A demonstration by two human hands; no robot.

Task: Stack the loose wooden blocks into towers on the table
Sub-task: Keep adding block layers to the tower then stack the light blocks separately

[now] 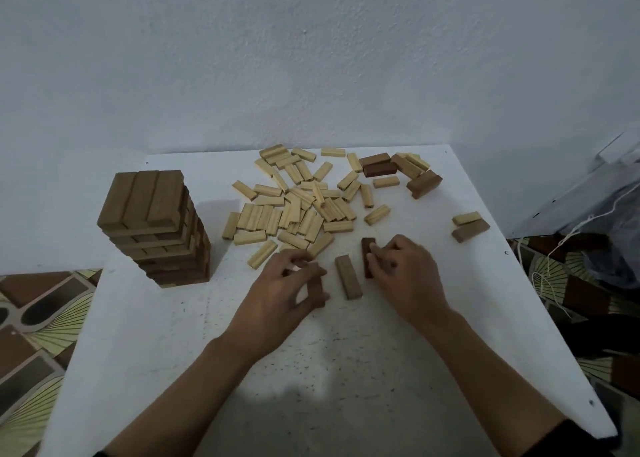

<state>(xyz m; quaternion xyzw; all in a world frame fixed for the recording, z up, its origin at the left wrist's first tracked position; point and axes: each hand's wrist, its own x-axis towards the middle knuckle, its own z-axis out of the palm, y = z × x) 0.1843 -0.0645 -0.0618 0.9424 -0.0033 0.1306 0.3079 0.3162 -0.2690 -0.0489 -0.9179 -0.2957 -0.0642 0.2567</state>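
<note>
your table (311, 370) fills the lower centre of the frame. the tower (154, 224) stands on its left part, at middle left of the frame. right of the tower, toward the table's far edge, the loose pile (298, 207) spreads across the centre. a small cluster (401, 171) lies right of the pile, near the far right corner. the block pair (470, 226) sits at the right edge. below the pile, your left hand (280, 294) holds the left block (317, 292) and your right hand (405, 273) holds the right block (367, 248). the lone block (348, 277) lies flat between them.
</note>
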